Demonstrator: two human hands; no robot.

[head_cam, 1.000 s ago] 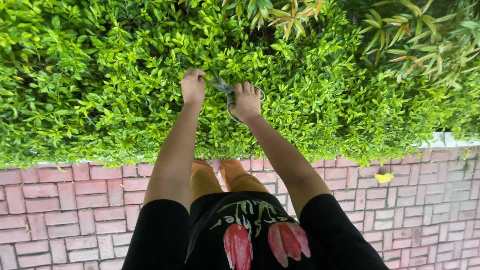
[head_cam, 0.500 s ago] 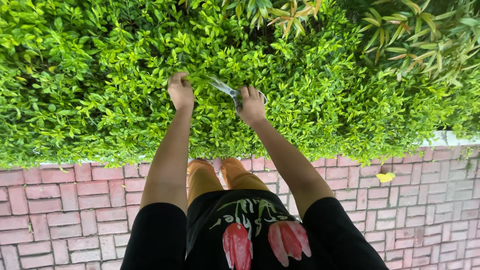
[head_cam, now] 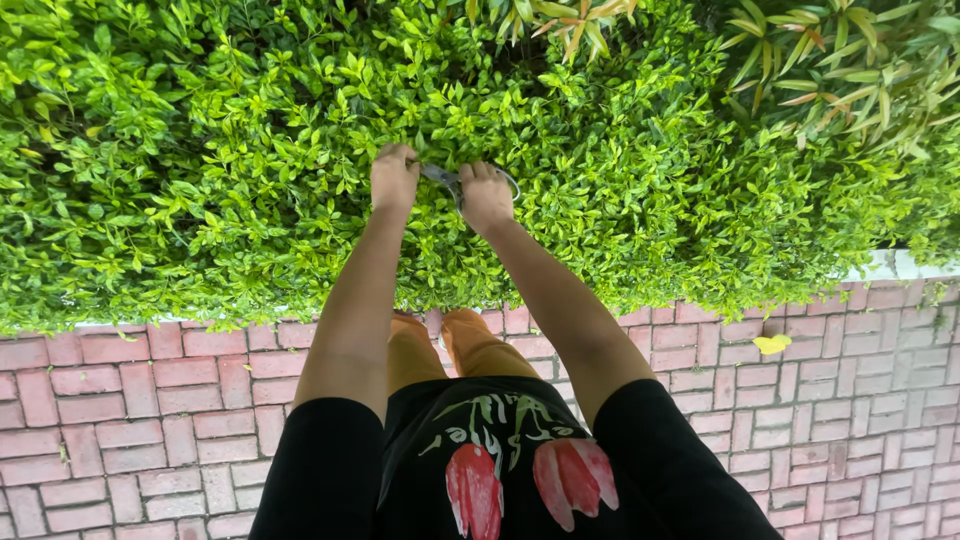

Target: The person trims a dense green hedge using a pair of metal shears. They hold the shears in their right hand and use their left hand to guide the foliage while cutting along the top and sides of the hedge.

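Green hedge fills the top of the view above a red brick pavement. The left hand rests on the leaves, fingers curled tight around a handle of the shears; just beside it the right hand grips the other handle, fingers wrapped shut. The handles sit close together, so a trimming cut looks in hand. Another cut would call for spreading the handles and setting the blades on fresh shoots. A yellow leaf lies at right.
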